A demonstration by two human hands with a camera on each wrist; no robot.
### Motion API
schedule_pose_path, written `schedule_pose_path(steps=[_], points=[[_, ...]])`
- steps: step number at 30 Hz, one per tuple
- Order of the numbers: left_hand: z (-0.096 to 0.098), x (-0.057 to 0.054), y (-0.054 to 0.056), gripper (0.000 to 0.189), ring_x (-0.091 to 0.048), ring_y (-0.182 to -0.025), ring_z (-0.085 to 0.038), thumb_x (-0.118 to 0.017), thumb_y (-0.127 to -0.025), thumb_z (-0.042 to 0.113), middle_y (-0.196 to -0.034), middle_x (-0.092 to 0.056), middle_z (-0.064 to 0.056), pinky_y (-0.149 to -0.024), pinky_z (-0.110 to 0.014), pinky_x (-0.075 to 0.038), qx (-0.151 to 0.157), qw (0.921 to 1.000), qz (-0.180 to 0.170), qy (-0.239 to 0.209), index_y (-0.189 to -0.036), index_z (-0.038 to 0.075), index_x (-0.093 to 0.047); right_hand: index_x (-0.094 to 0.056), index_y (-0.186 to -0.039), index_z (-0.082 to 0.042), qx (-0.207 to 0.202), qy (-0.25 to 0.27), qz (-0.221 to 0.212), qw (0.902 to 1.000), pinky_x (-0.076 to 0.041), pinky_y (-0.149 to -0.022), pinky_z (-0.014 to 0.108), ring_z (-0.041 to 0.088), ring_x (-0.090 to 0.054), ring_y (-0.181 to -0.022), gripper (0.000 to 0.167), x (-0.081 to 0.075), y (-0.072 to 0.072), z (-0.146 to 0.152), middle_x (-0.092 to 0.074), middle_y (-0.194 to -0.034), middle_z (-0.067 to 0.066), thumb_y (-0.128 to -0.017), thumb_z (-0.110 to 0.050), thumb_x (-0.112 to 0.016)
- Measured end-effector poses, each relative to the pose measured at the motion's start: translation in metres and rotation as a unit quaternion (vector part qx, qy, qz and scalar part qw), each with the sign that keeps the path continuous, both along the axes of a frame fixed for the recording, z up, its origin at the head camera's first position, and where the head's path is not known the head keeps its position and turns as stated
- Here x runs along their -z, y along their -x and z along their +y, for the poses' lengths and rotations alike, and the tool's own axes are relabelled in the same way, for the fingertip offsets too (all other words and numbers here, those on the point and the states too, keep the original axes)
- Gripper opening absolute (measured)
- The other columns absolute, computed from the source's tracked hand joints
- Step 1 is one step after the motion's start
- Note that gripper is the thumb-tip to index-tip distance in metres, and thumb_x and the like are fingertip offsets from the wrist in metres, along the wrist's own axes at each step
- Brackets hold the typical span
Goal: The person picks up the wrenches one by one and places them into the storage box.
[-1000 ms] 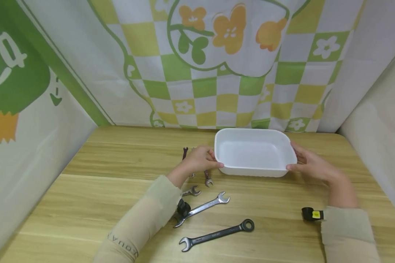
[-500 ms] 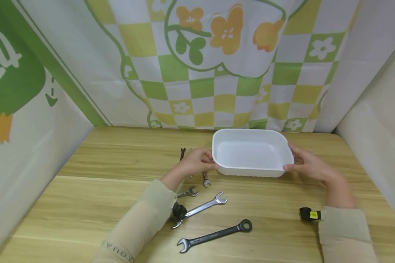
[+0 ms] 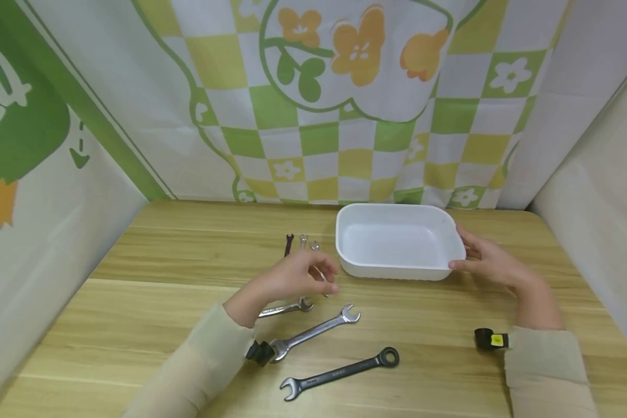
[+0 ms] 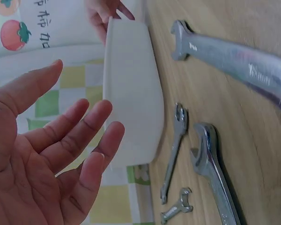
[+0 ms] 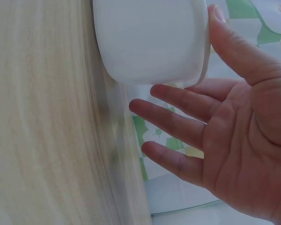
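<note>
Head view: a white tub (image 3: 399, 244) sits right of centre on the desk (image 3: 428, 325); the empty left hand (image 3: 295, 276), loosely bent, partly hides small wrenches (image 3: 289, 245). Left wrist: wrench heads (image 4: 203, 166) and the tub's outer wall (image 4: 131, 89) show clearly. Right wrist: the right hand (image 5: 234, 126), fingers straight, thumb touching the tub's rim, upper right.

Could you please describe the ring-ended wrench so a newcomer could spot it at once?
On the wooden table, find the white tub. Below it in the head view, past the large silver wrench, lies the dark wrench. A closed ring end sets it apart from its silver neighbour's open jaws.
</note>
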State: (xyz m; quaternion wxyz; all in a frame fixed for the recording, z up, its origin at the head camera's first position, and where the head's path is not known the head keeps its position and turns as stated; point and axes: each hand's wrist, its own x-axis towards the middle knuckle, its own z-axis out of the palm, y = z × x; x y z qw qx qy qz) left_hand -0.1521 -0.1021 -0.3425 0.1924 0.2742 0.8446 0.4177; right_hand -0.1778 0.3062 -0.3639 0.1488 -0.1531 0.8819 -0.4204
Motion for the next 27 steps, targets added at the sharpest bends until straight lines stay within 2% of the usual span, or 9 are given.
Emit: schedule_pose_path(steps=[2,8,15,19,22,27], points=[[0.000,-0.004,-0.010,0.030,-0.065,-0.089,-0.014,-0.076,-0.088,0.019,-0.098,-0.069,-0.007,-0.078,-0.025,-0.054,0.016,0.9999,0.000,0.002,-0.110,0.001,-0.067,-0.002,-0.159,-0.008,0.000,0.001,-0.001,1.0000,-0.029,-0.110,0.063,0.054,-0.032,-0.140,0.091,0.000,0.000,0.000,-0.013,-0.162,0.030,-0.096,-0.021,-0.066],[0.002,-0.008,-0.031,0.035,-0.065,-0.094,-0.016,-0.078,-0.086,0.022,-0.104,-0.070,-0.007,-0.084,-0.029,-0.054,0.051,0.9984,-0.007,0.023,-0.114,0.004,-0.067,-0.002,-0.159,-0.006,-0.003,-0.001,0.004,1.0000,-0.030,-0.110,0.062,0.055,-0.033,-0.139,0.091,0.000,0.001,0.000,-0.012,-0.161,0.031,-0.096,-0.020,-0.066],[0.011,-0.002,-0.043,0.036,-0.063,-0.083,-0.005,-0.081,-0.083,0.024,-0.100,-0.070,-0.005,-0.077,-0.020,-0.052,0.096,0.9937,-0.016,0.055,-0.110,0.004,-0.069,-0.003,-0.159,-0.006,-0.001,0.000,-0.002,1.0000,-0.030,-0.110,0.062,0.054,-0.033,-0.140,0.091,0.000,0.000,0.001,-0.012,-0.162,0.031,-0.096,-0.021,-0.066],[0.018,0.004,-0.048,0.029,-0.060,-0.075,-0.001,-0.082,-0.082,0.022,-0.089,-0.068,0.004,-0.072,-0.018,-0.050,0.116,0.9901,-0.024,0.076,-0.104,0.007,-0.071,-0.002,-0.159,-0.006,0.000,0.001,-0.008,1.0000,-0.030,-0.111,0.063,0.055,-0.032,-0.140,0.091,0.001,-0.001,0.001,-0.011,-0.162,0.031,-0.096,-0.021,-0.066],[0.023,0.009,-0.052,0.026,-0.059,-0.070,0.001,-0.082,-0.081,0.022,-0.081,-0.066,0.010,-0.069,-0.017,-0.049,0.126,0.9870,-0.025,0.096,-0.100,0.009,-0.071,-0.002,-0.159,-0.006,0.001,-0.001,-0.004,1.0000,-0.029,-0.111,0.064,0.055,-0.033,-0.139,0.091,0.001,0.000,0.001,-0.011,-0.162,0.031,-0.095,-0.021,-0.067],[0.029,0.014,-0.056,0.023,-0.058,-0.069,0.001,-0.083,-0.080,0.026,-0.075,-0.063,0.013,-0.068,-0.016,-0.048,0.136,0.9818,-0.022,0.130,-0.096,0.013,-0.072,-0.003,-0.159,-0.007,0.004,-0.004,0.000,1.0000,-0.029,-0.110,0.065,0.056,-0.033,-0.138,0.092,0.000,0.001,0.001,-0.011,-0.161,0.032,-0.095,-0.022,-0.067]])
